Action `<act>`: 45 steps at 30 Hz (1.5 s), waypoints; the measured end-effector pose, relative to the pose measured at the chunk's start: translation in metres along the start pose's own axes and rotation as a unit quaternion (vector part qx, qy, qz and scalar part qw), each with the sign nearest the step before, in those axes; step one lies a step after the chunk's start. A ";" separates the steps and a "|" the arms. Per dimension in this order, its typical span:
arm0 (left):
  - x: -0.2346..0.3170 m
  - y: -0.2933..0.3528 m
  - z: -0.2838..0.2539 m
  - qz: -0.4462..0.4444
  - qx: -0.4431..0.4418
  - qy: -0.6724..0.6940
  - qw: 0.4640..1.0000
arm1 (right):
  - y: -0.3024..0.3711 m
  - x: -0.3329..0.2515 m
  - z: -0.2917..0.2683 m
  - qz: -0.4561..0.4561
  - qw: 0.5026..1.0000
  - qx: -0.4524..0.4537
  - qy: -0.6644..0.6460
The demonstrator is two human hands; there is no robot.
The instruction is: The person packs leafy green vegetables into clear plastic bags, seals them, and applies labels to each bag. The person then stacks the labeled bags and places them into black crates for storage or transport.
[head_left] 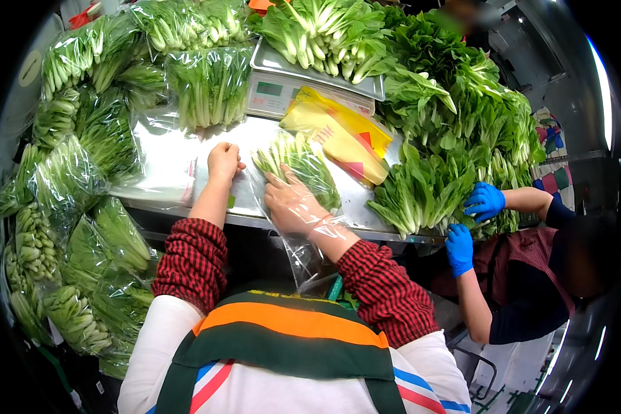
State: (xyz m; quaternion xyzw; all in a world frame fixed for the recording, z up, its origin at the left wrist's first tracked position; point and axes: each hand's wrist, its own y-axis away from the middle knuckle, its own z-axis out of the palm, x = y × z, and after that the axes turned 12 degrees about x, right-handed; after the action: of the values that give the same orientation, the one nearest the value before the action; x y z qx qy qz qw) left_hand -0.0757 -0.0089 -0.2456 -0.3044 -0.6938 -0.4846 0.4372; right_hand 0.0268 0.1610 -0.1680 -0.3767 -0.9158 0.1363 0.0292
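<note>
A bunch of leafy greens (303, 165) lies in a clear plastic bag (298, 259) on the metal table in front of me. My right hand (293, 200) rests on the bunch with its fingers curled around the near stalks. Clear film covers that wrist, and the bag's loose end hangs over the table edge. To the left of the bunch, my left hand (224, 164) is closed and apart from it, with nothing visible in its fingers. A stack of flat clear bags (160, 162) lies to the left of that hand.
Bagged greens (69, 172) pile up on the left. Behind, a scale (269, 96) bears loose greens (324, 38), beside a yellow plastic bag (334, 134). Loose greens (455, 138) heap on the right, where a co-worker's blue-gloved hands (485, 201) touch them.
</note>
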 end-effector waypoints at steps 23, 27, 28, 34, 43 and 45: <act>0.013 0.243 -0.040 0.370 -0.381 -0.532 0.660 | 0.195 -0.056 -0.060 0.611 0.759 0.129 -0.187; -0.008 0.238 -0.051 0.339 -0.365 -0.524 0.691 | 0.199 -0.062 -0.044 0.627 0.712 0.173 -0.266; -0.015 0.237 -0.054 0.328 -0.354 -0.518 0.706 | 0.203 -0.061 -0.037 0.636 0.682 0.178 -0.314; -0.005 0.211 -0.070 0.081 -0.417 -0.128 0.896 | 0.169 -0.028 -0.075 0.590 0.532 0.244 -0.556; 0.224 0.171 -0.087 0.330 -0.344 0.130 0.869 | 0.019 0.064 -0.209 0.330 0.535 0.477 -0.614; 0.230 0.174 -0.102 0.403 -0.385 0.132 0.820 | 0.013 0.060 -0.222 0.301 0.593 0.470 -0.581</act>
State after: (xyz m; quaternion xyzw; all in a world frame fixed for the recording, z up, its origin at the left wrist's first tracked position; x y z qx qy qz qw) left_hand 0.0043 -0.0445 0.0473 -0.6335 -0.2019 -0.5288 0.5276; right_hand 0.0271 0.2622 0.0385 -0.4060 -0.3822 0.7387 -0.3786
